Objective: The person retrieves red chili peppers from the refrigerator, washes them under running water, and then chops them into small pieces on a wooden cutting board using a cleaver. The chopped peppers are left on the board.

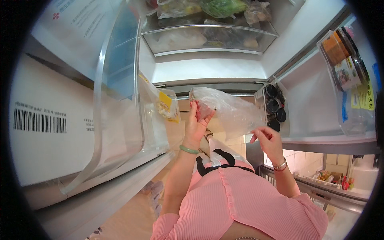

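In front of my body, above the floor, a clear plastic bag (234, 110) stretches between my two hands. Its left end is bunched around something red, perhaps meat, whose kind I cannot make out. My left hand (195, 127), with a green bangle at the wrist, grips that filled end, thumb and fingers around it. The loose, thin end of the bag runs right toward my right hand (269, 143), whose thumb and forefinger pinch its edge. A metal bracelet circles my right wrist.
An open fridge surrounds me. Ahead, a clear drawer (212, 40) holds bagged vegetables (224, 7). The left door has clear bins (120, 108) and a yellow packet (168, 106). On the right door are black-lidded jars (273, 105) and a clear container (346, 64). A kitchen counter (362, 188) stands behind it.
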Demonstrator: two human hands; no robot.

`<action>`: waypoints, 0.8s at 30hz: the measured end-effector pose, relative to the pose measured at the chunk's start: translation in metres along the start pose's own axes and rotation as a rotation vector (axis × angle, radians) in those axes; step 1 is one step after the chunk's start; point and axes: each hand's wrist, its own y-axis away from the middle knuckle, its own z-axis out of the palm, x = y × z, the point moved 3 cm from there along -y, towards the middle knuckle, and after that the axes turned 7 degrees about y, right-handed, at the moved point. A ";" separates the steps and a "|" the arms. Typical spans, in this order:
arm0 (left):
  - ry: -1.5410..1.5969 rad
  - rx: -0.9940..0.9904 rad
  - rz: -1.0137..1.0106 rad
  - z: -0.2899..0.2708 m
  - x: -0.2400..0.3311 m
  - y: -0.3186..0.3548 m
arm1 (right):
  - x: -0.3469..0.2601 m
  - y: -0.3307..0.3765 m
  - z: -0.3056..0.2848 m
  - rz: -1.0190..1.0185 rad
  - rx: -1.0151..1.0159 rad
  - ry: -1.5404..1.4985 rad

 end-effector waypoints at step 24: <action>-0.826 0.049 0.102 0.006 -0.019 0.023 | 0.046 -0.101 0.041 -0.264 -0.150 -0.303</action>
